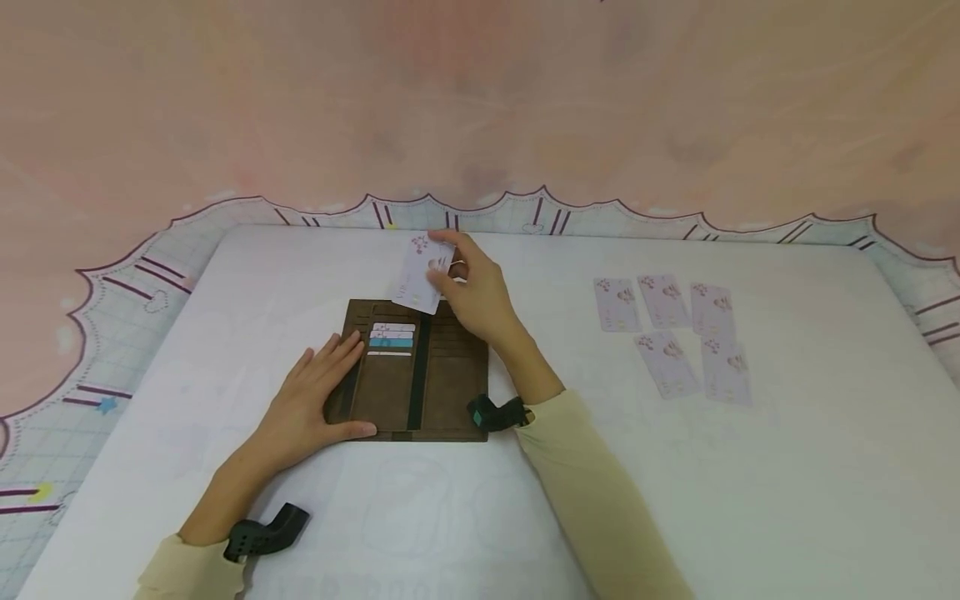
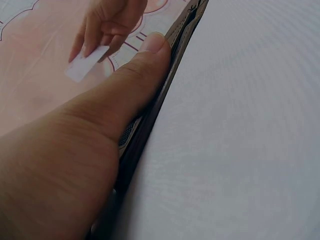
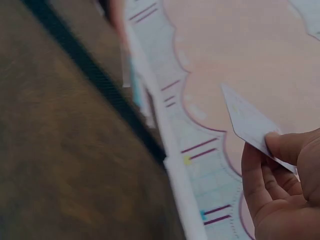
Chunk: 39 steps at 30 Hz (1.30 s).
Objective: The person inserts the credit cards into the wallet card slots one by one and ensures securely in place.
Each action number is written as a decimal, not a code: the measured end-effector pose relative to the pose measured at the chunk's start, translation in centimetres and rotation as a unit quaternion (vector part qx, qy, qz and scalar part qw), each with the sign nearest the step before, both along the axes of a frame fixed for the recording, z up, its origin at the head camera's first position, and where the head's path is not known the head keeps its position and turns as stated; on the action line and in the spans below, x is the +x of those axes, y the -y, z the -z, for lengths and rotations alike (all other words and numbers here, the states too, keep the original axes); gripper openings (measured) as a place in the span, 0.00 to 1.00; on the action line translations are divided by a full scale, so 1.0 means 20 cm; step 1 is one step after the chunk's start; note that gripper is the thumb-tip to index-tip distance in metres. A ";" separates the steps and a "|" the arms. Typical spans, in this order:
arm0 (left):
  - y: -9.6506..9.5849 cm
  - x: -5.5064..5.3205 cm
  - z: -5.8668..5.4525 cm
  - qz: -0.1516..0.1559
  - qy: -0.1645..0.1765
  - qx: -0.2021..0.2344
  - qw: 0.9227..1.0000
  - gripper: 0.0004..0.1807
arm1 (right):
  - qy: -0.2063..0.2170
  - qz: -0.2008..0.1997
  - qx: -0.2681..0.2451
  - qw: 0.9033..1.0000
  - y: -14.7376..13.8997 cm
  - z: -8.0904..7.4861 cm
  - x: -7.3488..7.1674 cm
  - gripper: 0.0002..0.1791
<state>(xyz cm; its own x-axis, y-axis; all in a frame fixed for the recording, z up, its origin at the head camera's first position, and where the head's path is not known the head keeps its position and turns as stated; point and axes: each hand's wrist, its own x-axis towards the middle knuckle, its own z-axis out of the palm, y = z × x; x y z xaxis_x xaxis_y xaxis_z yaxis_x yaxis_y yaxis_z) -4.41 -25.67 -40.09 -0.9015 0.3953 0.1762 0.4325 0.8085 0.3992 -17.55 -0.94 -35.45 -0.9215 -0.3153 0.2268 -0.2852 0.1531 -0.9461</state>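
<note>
A brown wallet (image 1: 456,392) lies unfolded on the white table, with a dark band down its middle. Several cards (image 1: 392,337), one of them blue-edged, stick out of slots in its left half. My left hand (image 1: 303,408) rests on the wallet's left edge with fingers spread; in the left wrist view its thumb (image 2: 142,65) lies along the lower edge. Above the wallet's top edge, my right hand (image 1: 480,292) pinches a white card (image 1: 416,275) with a reddish print. The right wrist view shows that card (image 3: 247,117) between thumb and fingers.
On the table (image 1: 810,483) to the right, several similar printed cards (image 1: 665,367) lie flat in two loose rows. A scalloped, patterned border (image 1: 600,218) runs along the far edge and the left side. Each wrist wears a black camera (image 1: 266,533).
</note>
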 end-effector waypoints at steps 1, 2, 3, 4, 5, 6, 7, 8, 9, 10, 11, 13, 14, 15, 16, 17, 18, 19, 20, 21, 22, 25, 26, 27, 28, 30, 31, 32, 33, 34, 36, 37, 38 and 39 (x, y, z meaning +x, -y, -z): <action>0.00 0.00 0.00 0.000 0.001 0.000 1.000 0.57 | 0.001 -0.001 0.002 1.000 0.01 0.01 0.00 0.26; 0.00 0.00 0.00 -0.001 0.001 0.000 1.000 0.57 | 0.001 -0.003 0.000 1.000 0.03 0.01 0.00 0.26; 0.00 0.00 0.00 -0.002 0.001 -0.001 1.000 0.58 | 0.001 -0.002 -0.001 1.000 0.04 0.02 -0.01 0.26; 0.00 0.00 0.00 -0.002 0.001 -0.001 1.000 0.57 | -0.002 0.000 -0.001 1.000 0.05 0.02 -0.01 0.26; 0.00 0.00 0.00 -0.002 0.002 0.000 1.000 0.57 | -0.002 0.003 -0.004 1.000 0.06 0.03 -0.01 0.26; 0.00 0.00 0.00 -0.002 0.001 -0.001 1.000 0.57 | -0.001 0.005 -0.010 1.000 0.07 0.03 -0.02 0.26; 0.00 0.00 0.00 -0.002 0.002 -0.002 1.000 0.58 | 0.000 0.007 -0.015 1.000 0.08 0.03 -0.02 0.25; 0.00 0.00 0.00 -0.003 0.002 -0.002 1.000 0.57 | 0.002 0.008 -0.018 1.000 0.08 0.04 -0.02 0.25; 0.00 0.00 0.00 -0.002 0.003 -0.002 1.000 0.57 | 0.005 0.010 -0.018 1.000 0.09 0.04 -0.02 0.25; 0.00 0.00 0.00 -0.001 0.003 -0.001 1.000 0.57 | 0.006 0.012 -0.014 1.000 0.09 0.05 -0.02 0.25; -0.01 0.00 0.00 -0.001 0.003 -0.001 1.000 0.58 | 0.007 0.015 -0.009 1.000 0.10 0.06 -0.02 0.25; -0.01 0.00 0.00 0.001 0.001 0.000 1.000 0.58 | 0.008 0.021 0.006 1.000 0.11 0.08 -0.03 0.25; -0.01 0.00 0.00 0.002 0.000 0.001 1.000 0.58 | 0.008 0.026 0.015 1.000 0.11 0.09 -0.03 0.25; -0.01 -0.01 0.00 0.003 -0.002 0.001 1.000 0.58 | 0.008 0.030 0.020 0.999 0.11 0.10 -0.03 0.25; -0.01 -0.01 0.00 0.003 -0.003 0.002 1.000 0.58 | 0.008 0.033 0.025 0.999 0.11 0.11 -0.03 0.25; -0.01 -0.01 0.00 0.002 -0.004 0.002 1.000 0.58 | 0.008 0.036 0.028 0.999 0.12 0.12 -0.03 0.25; -0.01 -0.01 0.00 0.002 -0.005 0.001 1.000 0.58 | 0.008 0.038 0.029 0.999 0.12 0.13 -0.03 0.25; -0.01 -0.01 0.00 0.002 -0.005 0.001 1.000 0.58 | 0.006 0.040 0.030 0.999 0.13 0.14 -0.04 0.25; -0.01 -0.01 0.00 0.002 -0.005 0.001 1.000 0.58 | 0.004 0.042 0.032 0.999 0.13 0.15 -0.04 0.24; -0.01 -0.01 0.00 0.002 -0.005 0.001 1.000 0.58 | 0.003 0.043 0.032 0.999 0.14 0.16 -0.04 0.25; 0.00 -0.01 0.00 0.001 -0.004 0.001 1.000 0.58 | 0.000 0.044 0.036 0.998 0.14 0.17 -0.04 0.25; 0.00 -0.01 0.00 0.001 -0.003 0.000 1.000 0.58 | -0.006 0.050 0.045 0.998 0.15 0.19 -0.04 0.24; 0.00 -0.01 0.00 0.000 -0.002 0.000 1.000 0.58 | -0.007 0.052 0.049 0.997 0.15 0.20 -0.04 0.24; -0.01 -0.01 0.00 0.000 -0.001 -0.001 1.000 0.58 | -0.008 0.054 0.051 0.997 0.15 0.20 -0.04 0.24; -0.01 -0.01 0.00 0.000 0.000 -0.001 1.000 0.58 | -0.009 0.055 0.053 0.997 0.15 0.20 -0.04 0.24; -0.01 -0.01 -0.01 -0.001 0.001 -0.003 1.000 0.58 | -0.011 0.057 0.055 0.997 0.15 0.20 -0.04 0.25; -0.01 -0.01 -0.01 -0.001 0.002 -0.003 1.000 0.58 | -0.011 0.056 0.057 0.997 0.15 0.21 -0.04 0.25; -0.01 -0.01 -0.01 -0.002 0.003 -0.004 1.000 0.58 | -0.009 0.055 0.061 0.997 0.15 0.20 -0.04 0.25; -0.01 -0.01 -0.01 -0.002 0.003 -0.004 1.000 0.58 | -0.006 0.052 0.064 0.997 0.15 0.20 -0.04 0.25; -0.01 -0.01 -0.01 -0.003 0.003 -0.004 1.000 0.58 | -0.003 0.049 0.069 0.996 0.15 0.20 -0.04 0.25; -0.01 0.00 -0.01 -0.004 0.003 -0.003 1.000 0.58 | 0.004 0.045 0.081 0.996 0.15 0.20 -0.04 0.25; -0.01 0.00 -0.01 -0.004 0.003 -0.003 1.000 0.58 | 0.007 0.042 0.089 0.995 0.15 0.20 -0.04 0.25; -0.01 0.00 -0.01 -0.004 0.003 -0.003 1.000 0.58 | 0.008 0.039 0.096 0.995 0.15 0.20 -0.04 0.25; -0.01 0.00 -0.01 -0.004 0.003 -0.003 1.000 0.58 | 0.008 0.037 0.101 0.994 0.15 0.20 -0.04 0.24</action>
